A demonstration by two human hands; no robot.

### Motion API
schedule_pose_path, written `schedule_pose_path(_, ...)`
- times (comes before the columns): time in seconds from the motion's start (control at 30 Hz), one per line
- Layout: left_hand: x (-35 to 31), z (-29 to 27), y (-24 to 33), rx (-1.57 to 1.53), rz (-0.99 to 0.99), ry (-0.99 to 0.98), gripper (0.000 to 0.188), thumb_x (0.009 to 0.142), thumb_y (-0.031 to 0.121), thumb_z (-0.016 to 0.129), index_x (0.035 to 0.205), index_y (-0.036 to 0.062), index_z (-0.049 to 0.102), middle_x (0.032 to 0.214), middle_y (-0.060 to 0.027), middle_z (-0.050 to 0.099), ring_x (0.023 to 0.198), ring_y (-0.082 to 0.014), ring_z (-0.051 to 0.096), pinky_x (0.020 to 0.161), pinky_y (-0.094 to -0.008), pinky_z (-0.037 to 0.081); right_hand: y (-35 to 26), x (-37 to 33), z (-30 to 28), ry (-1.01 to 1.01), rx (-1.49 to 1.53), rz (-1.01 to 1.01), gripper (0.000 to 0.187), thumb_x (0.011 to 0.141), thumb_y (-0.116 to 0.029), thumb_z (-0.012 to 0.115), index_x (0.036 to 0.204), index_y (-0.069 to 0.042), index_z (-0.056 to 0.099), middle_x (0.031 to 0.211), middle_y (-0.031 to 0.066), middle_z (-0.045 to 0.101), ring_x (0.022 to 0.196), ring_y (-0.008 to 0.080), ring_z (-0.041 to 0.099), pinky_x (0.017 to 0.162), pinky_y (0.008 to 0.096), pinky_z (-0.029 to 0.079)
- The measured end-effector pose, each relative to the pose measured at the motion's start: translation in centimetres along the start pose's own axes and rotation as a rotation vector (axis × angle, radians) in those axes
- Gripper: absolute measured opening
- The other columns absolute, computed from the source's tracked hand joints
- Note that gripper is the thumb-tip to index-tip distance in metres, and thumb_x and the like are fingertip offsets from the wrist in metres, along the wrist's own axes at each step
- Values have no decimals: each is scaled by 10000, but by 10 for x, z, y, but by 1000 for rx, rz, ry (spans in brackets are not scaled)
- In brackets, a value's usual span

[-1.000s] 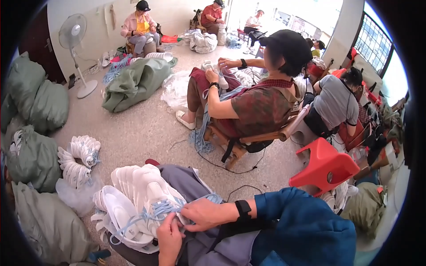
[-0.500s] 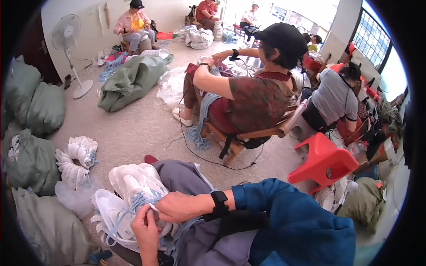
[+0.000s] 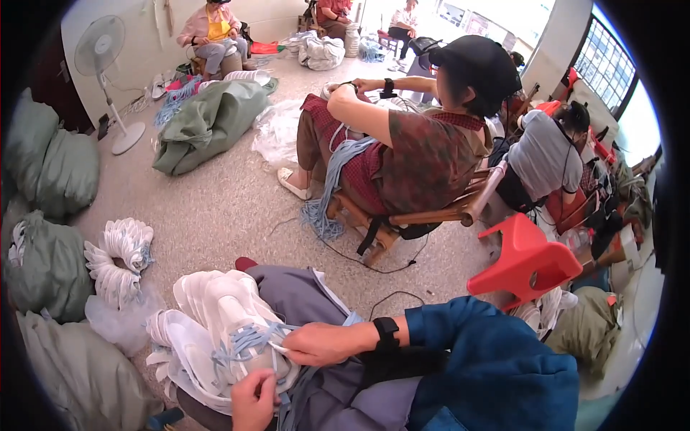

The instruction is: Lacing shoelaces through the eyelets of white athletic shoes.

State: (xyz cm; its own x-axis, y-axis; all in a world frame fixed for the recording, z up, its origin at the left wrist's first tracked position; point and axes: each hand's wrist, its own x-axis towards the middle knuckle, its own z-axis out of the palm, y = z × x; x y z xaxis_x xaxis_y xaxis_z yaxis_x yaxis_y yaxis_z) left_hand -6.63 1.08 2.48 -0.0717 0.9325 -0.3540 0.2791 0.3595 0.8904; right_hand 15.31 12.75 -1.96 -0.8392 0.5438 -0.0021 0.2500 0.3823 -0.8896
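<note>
A stack of white shoe uppers [image 3: 205, 293] lies across my lap, nested into one another. The front upper has light-blue shoelaces [image 3: 251, 340] criss-crossed over its eyelets. My right hand [image 3: 316, 345] pinches a small white piece at the upper's right edge; what it is stays unclear. Lower down, my left hand [image 3: 254, 399] is closed with curled fingers beside the same upper. Whatever those fingers hold, if anything, is hidden. Loose blue laces [image 3: 293, 404] hang on my thigh near both hands.
Ahead, a person [image 3: 438, 151] sits on a wooden chair [image 3: 471, 208]. A red plastic stool [image 3: 528, 258] stands to the right. Green sacks [image 3: 50, 266] and a ring of white uppers [image 3: 118, 258] lie left. A black cable [image 3: 366, 266] crosses the floor; a fan [image 3: 128, 136] stands farther back.
My hands have come apart: the right moved right, the left lower and slightly right. More of the laced front upper shows. The person ahead shifted slightly in the picture.
</note>
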Motion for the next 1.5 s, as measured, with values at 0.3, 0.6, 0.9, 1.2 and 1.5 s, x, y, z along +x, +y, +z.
schedule_pose_path(0.3, -34, -52, 2, -634, 353, -31, 90, 981, 40, 559, 1022, 16, 634, 1237, -198, 604, 1002, -304, 637, 902, -367, 508, -8, -5, 5, 60, -106, 109, 273, 903, -225, 562, 801, 27, 588, 748, 254, 614, 745, 456, 621, 687, 536, 480)
schedule_pose_path(0.6, -48, -70, 101, -222, 903, -224, 277, 972, 249, 689, 1073, -8, 690, 937, -178, 666, 689, -228, 621, 725, -405, 523, -1, -7, 12, 120, -83, 78, 295, 913, -244, 552, 788, 21, 586, 742, 248, 613, 754, 461, 617, 685, 533, 478)
schedule_pose_path(0.9, -67, -113, 131, -37, 1281, -567, 274, 935, 273, 731, 982, 5, 700, 939, -167, 677, 685, -234, 642, 817, -504, 540, 0, -9, 11, 118, -94, 121, 321, 920, -277, 559, 816, 23, 607, 757, 251, 630, 750, 459, 626, 681, 532, 484)
schedule_pose_path(1.2, -82, -121, 140, -19, 1240, -652, 265, 932, 269, 733, 979, 10, 702, 946, -161, 680, 691, -235, 648, 831, -510, 537, -2, -11, 8, 94, -104, 130, 334, 918, -287, 557, 817, 24, 623, 763, 252, 643, 748, 451, 640, 695, 524, 495)
schedule_pose_path(1.5, -72, -121, 134, -62, 1242, -724, 256, 929, 265, 735, 976, 15, 704, 952, -155, 682, 698, -235, 653, 846, -516, 534, -5, -9, 7, 93, -91, 134, 335, 918, -296, 563, 830, 23, 620, 765, 251, 641, 754, 455, 635, 692, 523, 490)
